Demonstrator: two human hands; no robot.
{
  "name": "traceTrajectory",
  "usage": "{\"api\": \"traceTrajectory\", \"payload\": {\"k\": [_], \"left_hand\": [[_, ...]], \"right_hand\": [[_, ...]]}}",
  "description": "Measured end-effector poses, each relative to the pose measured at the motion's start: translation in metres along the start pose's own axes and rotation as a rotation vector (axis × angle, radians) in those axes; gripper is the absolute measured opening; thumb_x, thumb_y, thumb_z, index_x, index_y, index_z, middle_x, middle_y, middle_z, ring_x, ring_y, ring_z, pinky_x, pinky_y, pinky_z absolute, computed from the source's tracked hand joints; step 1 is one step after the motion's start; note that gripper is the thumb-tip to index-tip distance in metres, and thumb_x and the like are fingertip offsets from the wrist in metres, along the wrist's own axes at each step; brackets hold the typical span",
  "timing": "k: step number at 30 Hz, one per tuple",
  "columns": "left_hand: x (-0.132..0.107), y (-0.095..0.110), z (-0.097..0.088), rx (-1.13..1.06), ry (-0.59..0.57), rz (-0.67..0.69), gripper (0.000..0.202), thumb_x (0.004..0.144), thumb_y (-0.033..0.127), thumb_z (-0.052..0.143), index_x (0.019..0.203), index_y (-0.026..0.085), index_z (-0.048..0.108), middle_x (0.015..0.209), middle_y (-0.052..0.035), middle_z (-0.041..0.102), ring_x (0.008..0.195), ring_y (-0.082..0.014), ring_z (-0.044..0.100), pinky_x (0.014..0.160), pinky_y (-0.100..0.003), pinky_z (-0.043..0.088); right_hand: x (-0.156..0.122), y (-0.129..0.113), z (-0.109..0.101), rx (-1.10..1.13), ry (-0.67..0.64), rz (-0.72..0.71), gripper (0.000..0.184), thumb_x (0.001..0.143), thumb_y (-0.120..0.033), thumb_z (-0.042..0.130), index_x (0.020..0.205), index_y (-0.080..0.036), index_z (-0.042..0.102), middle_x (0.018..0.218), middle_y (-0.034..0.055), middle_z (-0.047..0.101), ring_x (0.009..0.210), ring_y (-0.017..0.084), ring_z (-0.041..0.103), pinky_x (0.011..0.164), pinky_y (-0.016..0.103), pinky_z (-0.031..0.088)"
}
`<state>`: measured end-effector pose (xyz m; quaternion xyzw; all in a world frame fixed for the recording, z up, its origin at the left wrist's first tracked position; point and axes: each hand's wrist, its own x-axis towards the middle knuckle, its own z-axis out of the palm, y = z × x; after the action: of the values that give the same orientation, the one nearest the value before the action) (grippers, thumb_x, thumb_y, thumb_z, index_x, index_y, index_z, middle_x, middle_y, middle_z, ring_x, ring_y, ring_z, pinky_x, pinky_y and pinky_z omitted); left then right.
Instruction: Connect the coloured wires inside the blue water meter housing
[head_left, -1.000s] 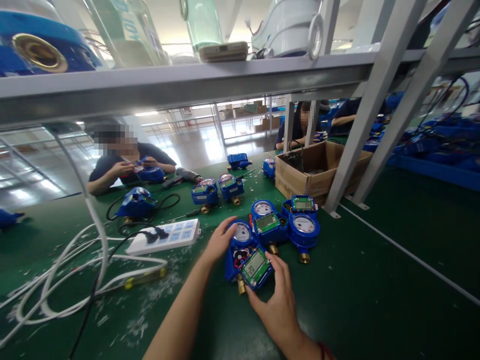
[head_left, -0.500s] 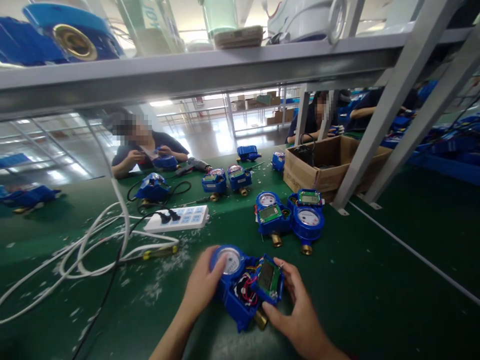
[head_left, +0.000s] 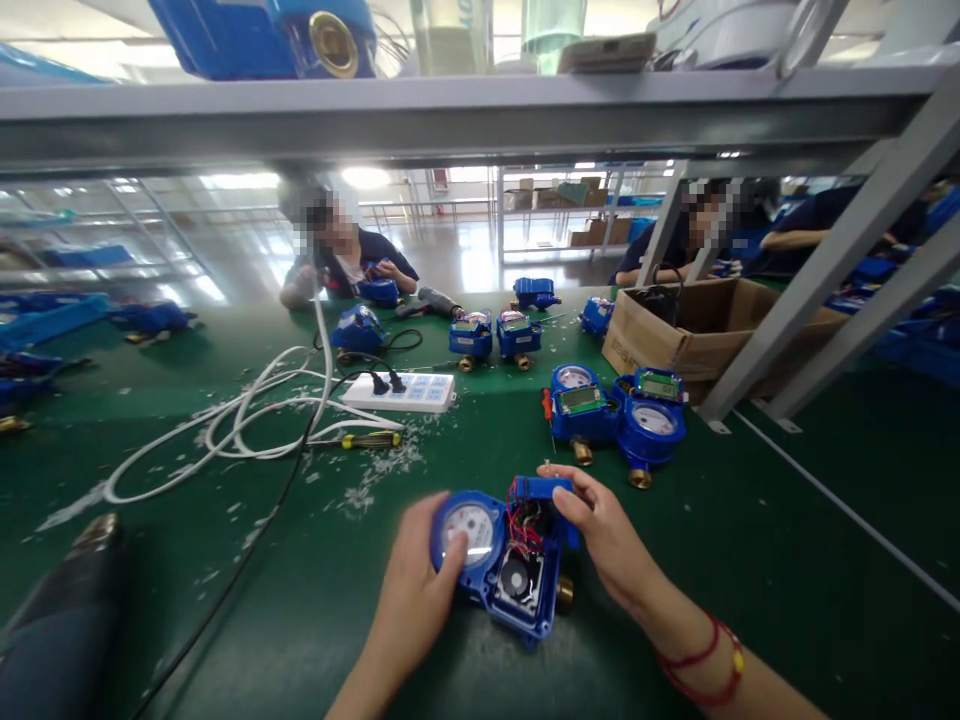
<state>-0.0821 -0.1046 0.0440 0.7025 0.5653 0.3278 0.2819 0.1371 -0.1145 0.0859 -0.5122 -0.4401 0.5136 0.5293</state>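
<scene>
A blue water meter (head_left: 501, 558) lies on the green table (head_left: 750, 560) right in front of me. My left hand (head_left: 417, 592) grips its round dial end, thumb on the glass. My right hand (head_left: 604, 530) pinches the meter's blue display lid (head_left: 546, 488), which stands raised on edge. Under the lid the housing is open and shows red and black wires and a round black part. A brass fitting sticks out at the meter's lower right.
Two more blue meters (head_left: 616, 418) sit just beyond, next to a cardboard box (head_left: 701, 330). A white power strip (head_left: 401, 391), a screwdriver (head_left: 367, 440) and looped white cables (head_left: 247, 420) lie to the left. Other people work across the table. A dark tool (head_left: 60, 620) is at the lower left.
I have pulled the meter away from the other two toward me. My right hand has swung its display lid up and open, baring the wiring. The view has shifted left.
</scene>
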Motion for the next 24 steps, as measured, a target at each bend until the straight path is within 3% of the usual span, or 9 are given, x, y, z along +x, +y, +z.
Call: {"api": "traceTrajectory", "payload": {"k": [3,8,11,15,20,24], "left_hand": [[0.0,0.014,-0.003,0.054,0.035,0.133,0.038,0.084,0.033,0.045,0.121,0.023,0.041,0.126,-0.0078,0.043,0.119,-0.0235,0.038,0.102,-0.043,0.028],[0.008,0.046,-0.002,0.053,-0.073,0.255,0.039,0.076,0.035,0.057,0.114,0.025,0.05,0.117,-0.0053,0.054,0.113,-0.0249,0.044,0.1,-0.044,0.028],[0.018,0.061,0.003,0.007,-0.119,0.212,0.041,0.076,0.042,0.058,0.111,0.024,0.05,0.108,-0.0054,0.059,0.105,-0.026,0.05,0.096,-0.046,0.033],[0.034,0.07,0.007,-0.093,-0.17,0.112,0.038,0.079,0.046,0.054,0.11,0.025,0.047,0.092,-0.0016,0.063,0.088,-0.0216,0.059,0.079,-0.036,0.044],[0.044,0.074,0.005,-0.214,-0.219,0.048,0.034,0.079,0.038,0.056,0.109,0.026,0.047,0.091,0.0016,0.065,0.08,-0.0165,0.061,0.07,-0.026,0.045],[0.047,0.071,0.006,-0.274,-0.174,0.004,0.024,0.079,0.032,0.054,0.101,0.023,0.054,0.088,0.0012,0.065,0.079,-0.0161,0.06,0.07,-0.025,0.044]], "right_hand": [[0.003,-0.003,0.002,-0.001,0.006,0.016,0.049,0.07,-0.052,0.065,0.102,-0.014,0.058,0.099,0.0108,0.066,0.094,0.025,0.06,0.086,0.037,0.043],[0.01,-0.007,0.007,-0.006,-0.014,0.007,0.047,0.071,-0.054,0.063,0.093,-0.014,0.061,0.087,0.0078,0.069,0.084,0.023,0.062,0.079,0.033,0.045],[0.013,-0.008,0.009,-0.026,-0.014,0.004,0.045,0.074,-0.057,0.058,0.089,-0.014,0.062,0.08,0.0055,0.068,0.077,0.021,0.062,0.072,0.031,0.045],[0.017,-0.009,0.007,-0.079,-0.013,-0.003,0.046,0.074,-0.057,0.057,0.091,-0.015,0.06,0.08,0.0045,0.066,0.075,0.019,0.061,0.069,0.029,0.045],[0.029,-0.01,0.002,-0.198,-0.033,-0.04,0.048,0.063,-0.048,0.073,0.097,-0.017,0.059,0.084,0.0031,0.063,0.075,0.017,0.058,0.067,0.027,0.043],[0.042,-0.009,0.001,-0.264,-0.068,-0.068,0.042,0.062,-0.048,0.074,0.088,-0.017,0.061,0.067,-0.0027,0.058,0.059,0.012,0.051,0.055,0.023,0.038]]}}
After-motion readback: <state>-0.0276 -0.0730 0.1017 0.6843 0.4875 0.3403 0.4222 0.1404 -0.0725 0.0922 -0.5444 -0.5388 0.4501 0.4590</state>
